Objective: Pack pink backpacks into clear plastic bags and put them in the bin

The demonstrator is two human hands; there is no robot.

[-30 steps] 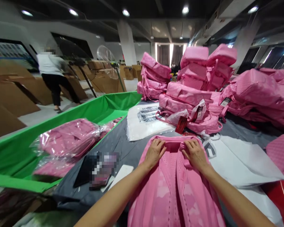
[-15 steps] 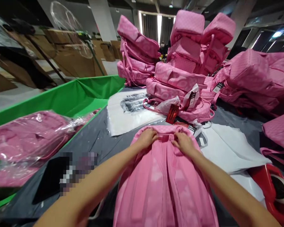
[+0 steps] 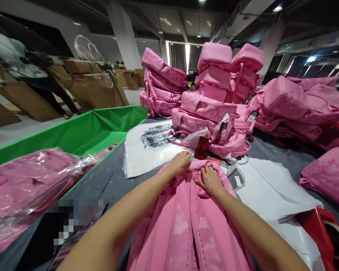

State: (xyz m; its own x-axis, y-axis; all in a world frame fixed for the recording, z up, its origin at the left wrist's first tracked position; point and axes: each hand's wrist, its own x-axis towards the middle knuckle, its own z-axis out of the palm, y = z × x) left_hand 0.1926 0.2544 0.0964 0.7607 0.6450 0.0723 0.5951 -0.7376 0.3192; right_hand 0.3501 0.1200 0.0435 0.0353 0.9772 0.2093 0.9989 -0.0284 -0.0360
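Note:
A pink backpack [image 3: 186, 226] lies flat on the grey table in front of me, straps side up, its top end pointing away. My left hand [image 3: 180, 162] grips the top edge of the backpack, fingers curled over the fabric. My right hand [image 3: 210, 181] presses on the top of the backpack just right of the left one, fingers closed on a fold of fabric near the strap base.
Stacks of pink backpacks [image 3: 211, 98] with red hang tags fill the far table. White plastic bags [image 3: 149, 146] lie left and right of my hands. A green bin [image 3: 81, 131] holds bagged pink backpacks [image 3: 28, 184]. A red object [image 3: 319, 229] is at right. A person [image 3: 22, 71] stands far left.
My hands have shifted on the backpack's top: the left reached slightly farther, the right drew back toward me. The top fabric now looks bunched. The camera view swung.

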